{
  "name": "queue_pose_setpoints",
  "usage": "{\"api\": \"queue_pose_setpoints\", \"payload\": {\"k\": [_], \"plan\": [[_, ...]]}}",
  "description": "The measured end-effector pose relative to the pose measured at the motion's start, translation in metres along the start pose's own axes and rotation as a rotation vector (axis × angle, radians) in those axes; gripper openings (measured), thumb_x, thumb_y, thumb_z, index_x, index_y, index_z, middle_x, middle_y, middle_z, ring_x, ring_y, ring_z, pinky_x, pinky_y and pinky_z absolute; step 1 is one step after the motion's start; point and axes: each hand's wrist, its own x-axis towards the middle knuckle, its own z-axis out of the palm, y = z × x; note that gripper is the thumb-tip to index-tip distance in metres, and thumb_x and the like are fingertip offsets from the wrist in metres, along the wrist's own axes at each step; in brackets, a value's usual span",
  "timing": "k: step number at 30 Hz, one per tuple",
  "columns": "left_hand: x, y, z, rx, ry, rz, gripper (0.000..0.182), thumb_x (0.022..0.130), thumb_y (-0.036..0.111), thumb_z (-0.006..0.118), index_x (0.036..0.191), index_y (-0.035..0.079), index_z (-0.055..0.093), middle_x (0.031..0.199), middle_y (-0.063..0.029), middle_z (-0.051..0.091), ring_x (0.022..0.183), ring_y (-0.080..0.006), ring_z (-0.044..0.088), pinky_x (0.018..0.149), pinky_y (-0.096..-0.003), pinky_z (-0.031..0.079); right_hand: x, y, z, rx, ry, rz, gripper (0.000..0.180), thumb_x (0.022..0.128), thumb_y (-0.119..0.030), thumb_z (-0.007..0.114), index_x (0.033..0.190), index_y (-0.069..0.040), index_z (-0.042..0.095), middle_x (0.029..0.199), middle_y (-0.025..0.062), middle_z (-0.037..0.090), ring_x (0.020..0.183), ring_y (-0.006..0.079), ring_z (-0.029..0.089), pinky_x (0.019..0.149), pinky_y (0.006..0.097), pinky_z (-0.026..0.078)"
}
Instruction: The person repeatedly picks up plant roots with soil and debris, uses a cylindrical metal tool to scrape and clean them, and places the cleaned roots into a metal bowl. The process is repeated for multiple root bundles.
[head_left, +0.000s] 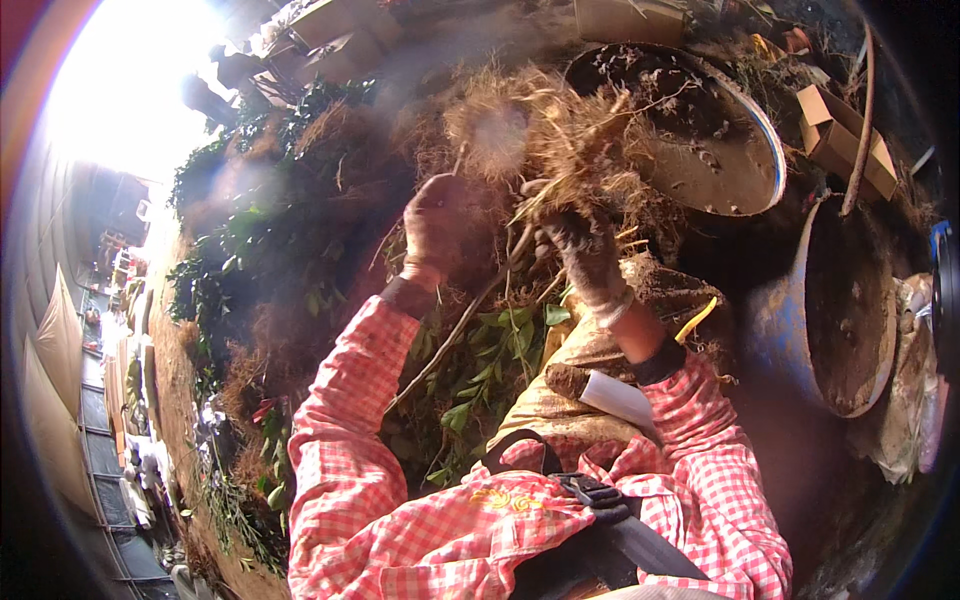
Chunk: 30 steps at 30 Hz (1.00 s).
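Note:
My right hand (587, 259), in a soiled work glove, is closed around the stems of a bundle of bare-rooted plants (574, 139). Their tan, fibrous roots spread upward above both hands. My left hand (437, 229), also gloved, makes a fist around a thin stem that runs up into the root mass; the fingers' far side is hidden. A long bare stem (457, 330) slants down from the right hand. Leafy green shoots (480, 367) hang below, between my arms. Blur and glare soften the roots.
A pile of leafy plants (255, 225) lies to the left. At the upper right stands a round tub of muddy liquid (780, 161); a blue, dirt-caked drum (787, 315) holds a wooden stick (862, 127). A cardboard box (847, 142) lies nearby. A white tubular object (619, 399) rests by my lap.

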Motion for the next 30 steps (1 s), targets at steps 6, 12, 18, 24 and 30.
{"api": "queue_pose_setpoints", "payload": {"k": [6, 12, 18, 24, 30], "plan": [[-0.037, -0.033, 0.052, 0.035, -0.169, -0.030, 0.030, 0.090, -0.005, 0.062, 0.119, 0.004, 0.062, 0.099, -0.0014, 0.069, 0.086, -0.0102, 0.064, 0.074, -0.0246, 0.052, 0.015, 0.042, -0.030, -1.058, -0.152, -0.483, 0.040, 0.100, -0.016, 0.053, 0.139, -0.008, 0.054, 0.139, 0.0131, 0.057, 0.123, 0.0255, 0.056, 0.104, 0.0401, 0.046], [-0.027, -0.026, 0.055, 0.133, -0.293, -0.093, 0.020, 0.096, 0.008, 0.062, 0.115, 0.002, 0.064, 0.096, -0.0012, 0.068, 0.077, -0.0090, 0.061, 0.064, -0.0263, 0.052, 0.029, 0.050, -0.050, -0.725, -0.072, -0.556, 0.033, 0.102, -0.018, 0.053, 0.131, -0.003, 0.060, 0.128, 0.0109, 0.065, 0.118, 0.0251, 0.062, 0.100, 0.0346, 0.050], [-0.038, -0.015, 0.059, -0.081, -0.325, -0.298, 0.023, 0.098, 0.012, 0.062, 0.117, -0.001, 0.064, 0.107, -0.0109, 0.071, 0.096, -0.0223, 0.072, 0.082, -0.0331, 0.060, 0.011, 0.030, -0.058, -0.831, -0.158, -0.447, 0.034, 0.103, -0.024, 0.052, 0.129, -0.004, 0.063, 0.129, 0.0112, 0.066, 0.123, 0.0238, 0.060, 0.104, 0.0341, 0.048], [-0.038, -0.026, 0.052, -0.177, -0.185, -0.289, 0.024, 0.097, 0.013, 0.064, 0.115, -0.003, 0.064, 0.104, -0.0137, 0.072, 0.093, -0.0219, 0.072, 0.084, -0.0348, 0.060, -0.003, 0.020, -0.064, -1.344, -0.026, -0.516, 0.036, 0.099, -0.009, 0.049, 0.132, -0.005, 0.062, 0.132, 0.0143, 0.064, 0.121, 0.0288, 0.060, 0.105, 0.0397, 0.047], [-0.051, -0.046, 0.059, 0.223, 0.073, -0.040, 0.018, 0.095, 0.011, 0.068, 0.110, 0.001, 0.069, 0.095, -0.0036, 0.073, 0.082, -0.0138, 0.069, 0.073, -0.0253, 0.054, -0.025, -0.003, -0.037, -0.400, 0.046, -0.194, 0.020, 0.097, -0.016, 0.062, 0.113, -0.007, 0.068, 0.099, 0.0083, 0.074, 0.083, 0.0217, 0.070, 0.069, 0.0337, 0.055]]}}
